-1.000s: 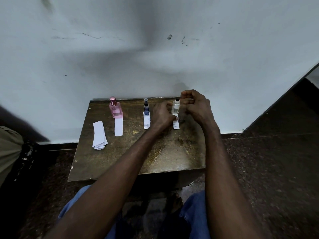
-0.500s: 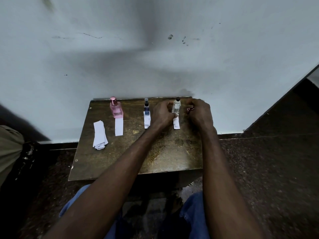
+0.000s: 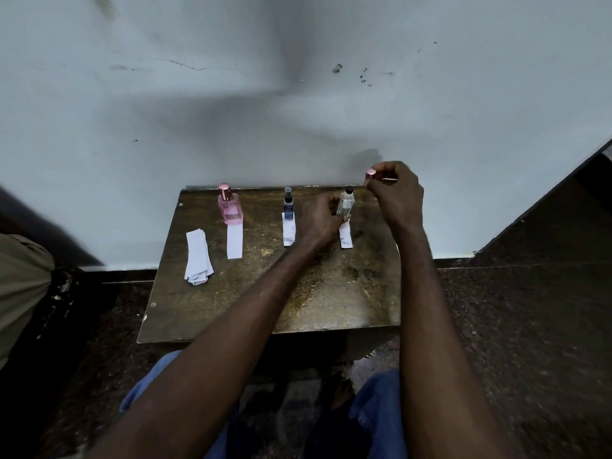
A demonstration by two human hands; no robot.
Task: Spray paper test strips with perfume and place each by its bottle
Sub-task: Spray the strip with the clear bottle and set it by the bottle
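Looks down on a small table (image 3: 265, 309), brown, scuffed, mottled with dull golden wear. Takes as landmark a slim, flat-sided clear bottle (image 3: 345, 204) with a black spray top, upright near the far edge. Against the clear bottle's lower left side: the left hand (image 3: 318, 220), fingers curled round its base, gripping it. Above and just right of the clear bottle: the right hand (image 3: 397, 197), raised off the wood, fingertips pinching a small round cap (image 3: 370, 174), glossy and rose-coloured. Just in front of the clear bottle: a narrow white paper strip (image 3: 345, 238), lying flat, marked with a grey smudge. Left of the clear bottle: a thin dark blue bottle (image 3: 288, 205) with a second strip (image 3: 288, 231) in front. Farther left: a squat translucent pink bottle (image 3: 229, 207), rose-capped, with a longer strip (image 3: 234, 241). Farthest left: a loose stack of spare strips (image 3: 198, 258). Differs from half a second earlier in the right hand alone: then low beside the clear bottle, now lifted higher with the cap. Left hand's grip unchanged.
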